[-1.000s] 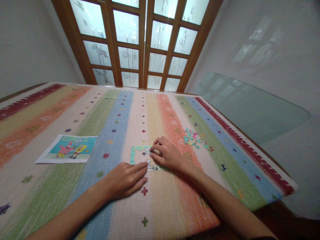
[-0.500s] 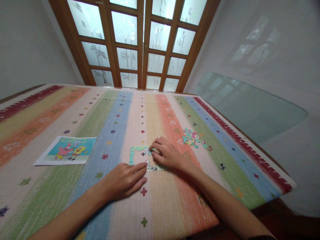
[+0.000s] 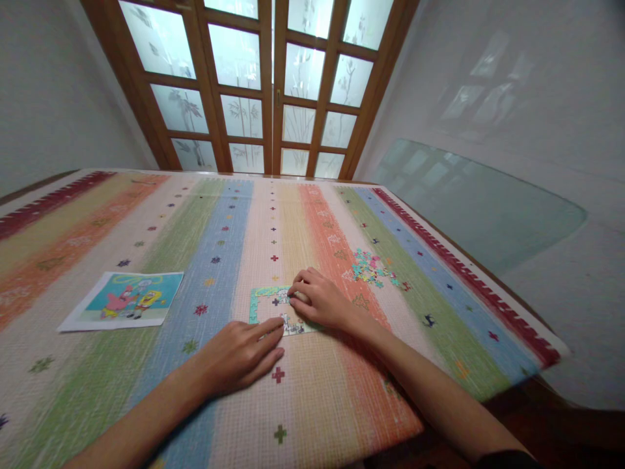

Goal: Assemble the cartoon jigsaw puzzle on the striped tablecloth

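Note:
A partly joined jigsaw puzzle [image 3: 253, 306] lies flat on the striped cloth, its turquoise and green border forming a frame around bare cloth. My left hand [image 3: 249, 352] rests palm down at its lower left, fingers stretched out, the tips touching the lower edge by some grey-white pieces [image 3: 294, 327]. Over the upper right part, my right hand [image 3: 319, 299] is curled, thumb and fingers drawn together on a jigsaw puzzle piece at the border. The fingers mostly hide that piece, and the hand covers the puzzle's right side.
Loose jigsaw pieces [image 3: 371, 268] lie in a heap to the right, beyond my right hand. On the left is a printed cartoon picture [image 3: 134, 298] on white paper. The tablecloth [image 3: 195, 215] covers the table, with wood-framed glass doors [image 3: 271, 98] behind it.
The whole view has shifted slightly. Both hands keep nearly the same places on the puzzle, with the right fingers moving only a little.

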Demonstrator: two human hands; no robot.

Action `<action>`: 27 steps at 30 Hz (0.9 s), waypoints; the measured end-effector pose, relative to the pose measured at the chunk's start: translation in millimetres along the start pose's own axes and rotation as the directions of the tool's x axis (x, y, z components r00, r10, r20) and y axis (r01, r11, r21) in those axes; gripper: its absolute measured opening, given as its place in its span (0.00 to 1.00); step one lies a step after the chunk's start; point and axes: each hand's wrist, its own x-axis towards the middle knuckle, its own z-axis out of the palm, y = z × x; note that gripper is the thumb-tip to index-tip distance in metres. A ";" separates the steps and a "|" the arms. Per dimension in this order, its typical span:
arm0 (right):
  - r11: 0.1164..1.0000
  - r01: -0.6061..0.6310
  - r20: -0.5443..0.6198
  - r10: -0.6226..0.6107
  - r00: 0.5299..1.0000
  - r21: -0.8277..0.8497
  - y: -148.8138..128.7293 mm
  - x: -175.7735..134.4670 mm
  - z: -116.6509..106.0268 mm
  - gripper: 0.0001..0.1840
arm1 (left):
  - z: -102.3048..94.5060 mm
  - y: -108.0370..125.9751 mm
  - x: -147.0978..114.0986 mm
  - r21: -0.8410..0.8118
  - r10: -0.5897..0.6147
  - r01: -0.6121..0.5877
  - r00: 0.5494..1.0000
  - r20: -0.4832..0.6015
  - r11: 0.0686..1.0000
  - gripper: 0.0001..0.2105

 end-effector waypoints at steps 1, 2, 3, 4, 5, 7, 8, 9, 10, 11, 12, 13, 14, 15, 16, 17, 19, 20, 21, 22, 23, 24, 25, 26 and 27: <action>1.000 -0.001 0.002 0.001 1.000 0.001 -0.1 -0.2 0.0 0.08 | -0.5 0.3 0.4 0.006 0.000 0.000 1.000 0.000 1.000 0.15; 1.000 -0.004 0.004 0.004 1.000 0.002 -0.2 -0.4 0.0 0.08 | -1.0 0.6 0.8 0.015 0.002 -0.002 1.000 0.001 1.000 0.16; 1.000 -0.006 0.005 0.006 1.000 0.001 -0.4 -0.6 0.1 0.08 | -1.6 0.9 1.2 0.024 0.004 -0.004 1.000 0.001 1.000 0.16; 1.000 -0.004 0.006 0.004 1.000 0.000 -0.5 -0.8 0.2 0.07 | -2.1 1.2 1.6 0.033 0.008 -0.008 1.000 0.001 0.999 0.17; 1.000 0.000 0.004 0.000 1.000 -0.003 -0.6 -1.1 0.1 0.07 | -2.5 1.3 2.0 0.039 0.014 -0.014 1.000 0.002 0.999 0.17; 1.000 0.013 0.001 -0.013 1.000 -0.007 -0.3 -1.5 -1.2 0.08 | -3.0 1.1 2.7 0.047 0.022 -0.022 1.000 0.000 0.999 0.18; 1.000 0.017 -0.002 -0.017 1.000 -0.006 0.5 -1.8 -2.6 0.08 | -3.0 0.9 3.0 0.049 0.027 -0.027 1.000 -0.004 0.998 0.18; 1.000 0.015 -0.007 -0.015 1.000 -0.003 1.8 -2.1 -4.8 0.08 | -2.9 0.6 3.2 0.050 0.030 -0.029 1.000 -0.008 0.998 0.18; 1.000 0.007 -0.013 -0.007 1.000 0.003 3.9 -2.7 -7.7 0.08 | -2.8 0.3 3.4 0.050 0.033 -0.032 0.999 -0.014 0.998 0.18; 1.000 -0.006 -0.020 0.006 1.000 0.010 7.0 -3.6 -11.5 0.08 | -2.6 0.1 3.5 0.051 0.036 -0.035 0.999 -0.020 0.998 0.18; 1.000 -0.024 -0.026 0.025 0.999 0.018 11.2 -4.9 -16.0 0.08 | -2.4 -0.1 3.5 0.050 0.038 -0.037 0.999 -0.026 0.998 0.18; 0.999 -0.045 -0.035 0.046 0.998 0.025 16.4 -6.7 -21.2 0.08 | -2.2 -0.2 3.2 0.048 0.041 -0.040 0.999 -0.030 0.998 0.18; 0.997 -0.068 -0.047 0.069 0.996 0.031 22.6 -9.0 -27.0 0.08 | -1.9 -0.2 2.8 0.045 0.043 -0.041 0.998 -0.035 0.998 0.18; 0.995 -0.096 -0.054 0.097 0.994 0.026 29.7 -12.1 -33.1 0.08 | -1.5 -0.3 2.2 0.043 0.042 -0.040 0.998 -0.038 0.998 0.18; 0.992 -0.127 -0.069 0.127 0.989 0.006 37.6 -15.9 -39.4 0.08 | -1.0 -0.3 1.4 0.040 0.041 -0.039 0.998 -0.040 0.998 0.17; 0.987 -0.161 -0.097 0.159 0.983 -0.015 45.9 -20.6 -45.8 0.08 | -0.4 -0.3 0.6 0.037 0.040 -0.038 0.998 -0.039 0.999 0.17; 0.973 -0.226 -0.126 0.218 0.968 -0.053 63.5 -32.5 -57.9 0.07 | 0.9 -0.4 -0.6 0.035 0.037 -0.036 0.999 -0.031 0.999 0.17; 0.959 -0.271 -0.150 0.257 0.955 -0.082 72.4 -39.5 -63.6 0.07 | 1.5 -0.4 -0.9 0.033 0.037 -0.036 0.999 -0.028 0.999 0.17; 0.941 -0.319 -0.172 0.298 0.939 -0.112 81.1 -46.9 -68.9 0.07 | 1.9 -0.4 -0.9 0.030 0.037 -0.036 0.999 -0.028 0.999 0.17; 0.921 -0.365 -0.194 0.337 0.921 -0.134 89.6 -54.6 -73.8 0.08 | 2.1 -0.4 -0.6 0.026 0.036 -0.035 0.999 -0.030 0.999 0.17; 0.905 -0.400 -0.194 0.371 0.908 -0.146 97.7 -62.2 -78.4 0.09 | 2.2 -0.3 -0.1 0.021 0.031 -0.030 0.999 -0.035 0.999 0.17; 0.886 -0.437 -0.197 0.405 0.893 -0.156 105.2 -69.4 -82.5 0.09 | 2.0 -0.1 0.5 0.015 0.026 -0.025 0.999 -0.042 1.000 0.17; 0.864 -0.475 -0.208 0.440 0.873 -0.165 111.8 -76.1 -85.9 0.10 | 1.8 0.0 1.0 0.010 0.022 -0.022 0.999 -0.048 1.000 0.16; 0.843 -0.509 -0.219 0.470 0.855 -0.176 117.5 -82.0 -88.6 0.10 | 1.6 0.2 1.5 0.007 0.019 -0.018 0.998 -0.053 1.000 0.16; 0.825 -0.534 -0.223 0.495 0.840 -0.182 122.1 -86.9 -90.4 0.11 | 1.4 0.3 1.9 0.006 0.017 -0.017 0.998 -0.055 1.000 0.16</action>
